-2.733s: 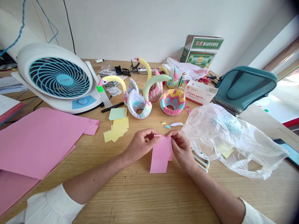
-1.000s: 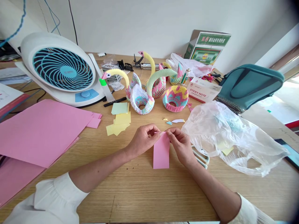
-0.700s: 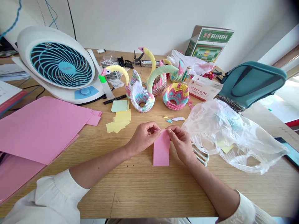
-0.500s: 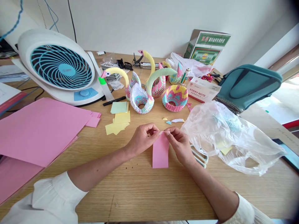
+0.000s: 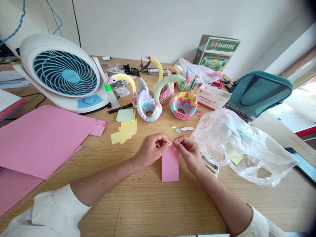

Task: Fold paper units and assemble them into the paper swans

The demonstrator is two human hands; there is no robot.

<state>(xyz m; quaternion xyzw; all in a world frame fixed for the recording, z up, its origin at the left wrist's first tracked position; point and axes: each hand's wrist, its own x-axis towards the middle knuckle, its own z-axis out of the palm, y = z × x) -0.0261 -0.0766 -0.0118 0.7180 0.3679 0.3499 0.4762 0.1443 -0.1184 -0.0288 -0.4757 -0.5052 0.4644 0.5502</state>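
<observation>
From the head camera, the left grip [image 5: 150,151] and right grip [image 5: 190,156] nearly meet above the wooden counter [image 5: 148,210], both bare hands clenched on the top end of a narrow strip of pink paper [image 5: 170,166]. The fingers hide that top end, so any fold there cannot be made out. Below the grips the strip hangs straight and looks plain and unfolded. Whether its lower end touches the counter is hard to tell.

Well beyond the grips stand multicoloured folded-paper swans, the nearest a white-bodied swan with a pale green neck [image 5: 149,110]. Just right of it sits a pink, yellow and teal ring-shaped paper body [image 5: 184,107] with no neck or head, so that piece looks less complete than the swans. Nearer the grips, to the upper left, lie a stack of cut yellow paper slips [image 5: 123,136] and a pale green paper square [image 5: 125,115]. Farther left of the left grip lie large pink paper sheets [image 5: 44,141], mostly whole. Just beyond the right grip are small paper scraps [image 5: 186,129], and to its right is a crumpled clear plastic bag [image 5: 242,148].
</observation>
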